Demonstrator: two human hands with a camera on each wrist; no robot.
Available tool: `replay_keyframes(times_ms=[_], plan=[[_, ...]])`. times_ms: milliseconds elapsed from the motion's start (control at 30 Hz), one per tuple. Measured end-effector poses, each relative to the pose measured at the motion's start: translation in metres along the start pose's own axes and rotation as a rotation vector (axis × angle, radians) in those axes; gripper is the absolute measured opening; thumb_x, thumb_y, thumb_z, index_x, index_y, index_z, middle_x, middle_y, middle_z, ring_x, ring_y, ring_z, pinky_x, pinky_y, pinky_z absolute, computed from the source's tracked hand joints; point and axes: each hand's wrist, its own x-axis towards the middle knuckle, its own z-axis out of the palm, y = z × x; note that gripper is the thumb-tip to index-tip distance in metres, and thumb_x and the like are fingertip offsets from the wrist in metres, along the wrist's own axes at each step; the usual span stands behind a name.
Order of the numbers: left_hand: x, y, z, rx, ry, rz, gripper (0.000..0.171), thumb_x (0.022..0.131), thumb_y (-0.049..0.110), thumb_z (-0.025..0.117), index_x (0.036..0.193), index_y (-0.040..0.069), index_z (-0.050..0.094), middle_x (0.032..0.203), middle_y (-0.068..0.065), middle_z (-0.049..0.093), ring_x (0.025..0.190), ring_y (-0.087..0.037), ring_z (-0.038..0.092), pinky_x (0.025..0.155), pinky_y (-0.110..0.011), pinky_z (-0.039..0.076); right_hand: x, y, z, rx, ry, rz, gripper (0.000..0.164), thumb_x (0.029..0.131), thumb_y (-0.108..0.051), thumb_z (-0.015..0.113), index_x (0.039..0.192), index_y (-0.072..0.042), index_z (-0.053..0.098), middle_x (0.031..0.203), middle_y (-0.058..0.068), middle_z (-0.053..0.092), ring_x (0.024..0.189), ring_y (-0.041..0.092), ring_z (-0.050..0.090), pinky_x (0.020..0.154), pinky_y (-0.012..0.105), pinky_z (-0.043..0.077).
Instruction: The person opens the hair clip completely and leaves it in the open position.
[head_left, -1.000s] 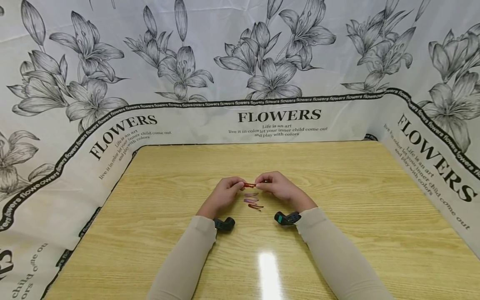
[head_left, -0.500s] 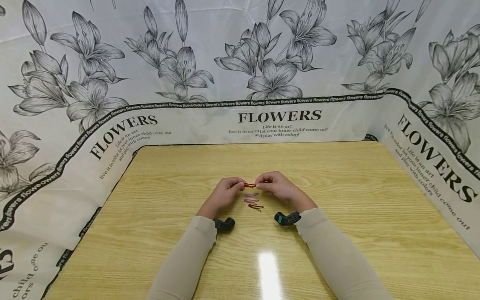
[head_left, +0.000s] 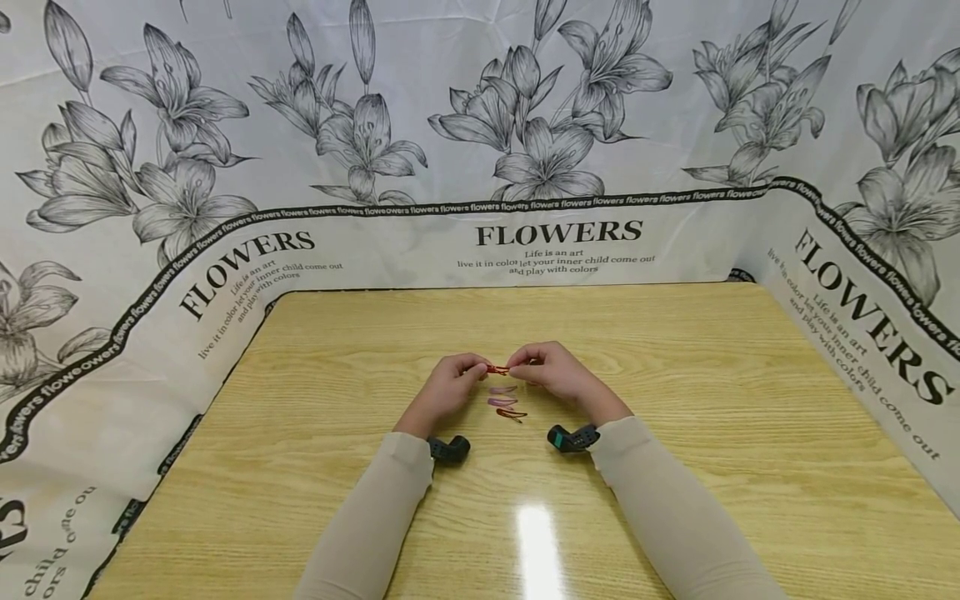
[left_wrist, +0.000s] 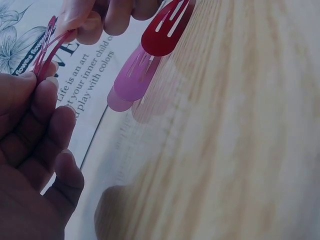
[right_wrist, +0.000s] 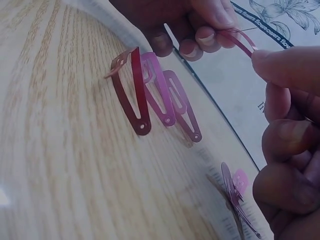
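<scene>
A red snap hair clip (head_left: 498, 369) is held between my two hands above the table. My left hand (head_left: 452, 385) pinches one end between thumb and fingers. The right hand (head_left: 557, 371) pinches the opposite end. In the left wrist view the held clip's two arms stand spread apart. Below the hands three more snap clips lie in a row: a dark red one (right_wrist: 139, 87) nearest me, a bright pink one (right_wrist: 164, 90), then a duller pink one (right_wrist: 188, 106). In the right wrist view another pink clip (right_wrist: 240, 181) shows close to the right hand's curled fingers.
The wooden table (head_left: 337, 333) is bordered by a white fabric screen (head_left: 405, 242) printed with flowers and lettering at the back and sides. Dark wrist cameras (head_left: 573, 437) sit on both wrists. A bright light reflection falls on the tabletop near me.
My right hand has shifted very slightly left, closer to the left hand, along with its end of the red hair clip. The clips on the table have not moved.
</scene>
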Motion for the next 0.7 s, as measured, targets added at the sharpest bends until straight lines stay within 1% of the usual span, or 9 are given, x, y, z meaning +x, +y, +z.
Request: replay_keyframes(times_ms=[200, 367, 433, 567, 700], plan=[[0.0013, -0.0022, 0.0011, 0.012, 0.014, 0.001, 0.024, 0.102, 0.029, 0.050, 0.104, 0.018, 0.071, 0.104, -0.001, 0.068, 0.101, -0.015, 0.059, 0.096, -0.040, 0.045, 0.0001, -0.0007, 0.0007, -0.017, 0.020, 0.025, 0.017, 0.093, -0.022, 0.066, 0.101, -0.008, 0.070, 0.083, 0.002, 0.059, 0.069, 0.024, 0.049, 0.060, 0.031, 0.044], [0.0013, -0.0028, 0.0012, 0.050, 0.048, 0.000, 0.022, 0.100, 0.032, 0.054, 0.104, 0.020, 0.072, 0.108, 0.001, 0.069, 0.106, -0.016, 0.060, 0.097, -0.041, 0.045, 0.0016, -0.0016, 0.0015, -0.032, 0.024, 0.041, 0.017, 0.094, -0.017, 0.064, 0.102, -0.004, 0.070, 0.088, 0.006, 0.060, 0.071, 0.027, 0.050, 0.063, 0.037, 0.046], [0.0005, -0.0018, 0.0007, 0.065, 0.061, -0.003, 0.022, 0.099, 0.034, 0.055, 0.103, 0.021, 0.073, 0.108, 0.001, 0.069, 0.105, -0.016, 0.060, 0.094, -0.041, 0.046, 0.0019, -0.0024, 0.0021, -0.042, 0.033, 0.042, 0.015, 0.094, -0.016, 0.064, 0.100, -0.004, 0.070, 0.089, 0.007, 0.060, 0.071, 0.026, 0.050, 0.064, 0.036, 0.047], [-0.0005, -0.0002, -0.0004, 0.087, 0.070, -0.015, 0.020, 0.097, 0.035, 0.058, 0.102, 0.023, 0.073, 0.107, 0.002, 0.069, 0.098, -0.016, 0.059, 0.088, -0.038, 0.047, 0.0006, -0.0041, 0.0032, -0.062, 0.058, 0.021, 0.014, 0.094, -0.018, 0.064, 0.099, -0.006, 0.070, 0.092, 0.008, 0.061, 0.071, 0.021, 0.052, 0.065, 0.033, 0.048], [0.0001, -0.0014, -0.0013, 0.102, 0.071, -0.024, 0.017, 0.096, 0.034, 0.059, 0.099, 0.023, 0.073, 0.103, 0.003, 0.069, 0.091, -0.015, 0.058, 0.081, -0.035, 0.048, 0.0014, -0.0033, 0.0049, -0.123, 0.089, 0.001, 0.013, 0.093, -0.021, 0.065, 0.098, -0.010, 0.070, 0.088, 0.010, 0.062, 0.068, 0.019, 0.052, 0.062, 0.031, 0.048]])
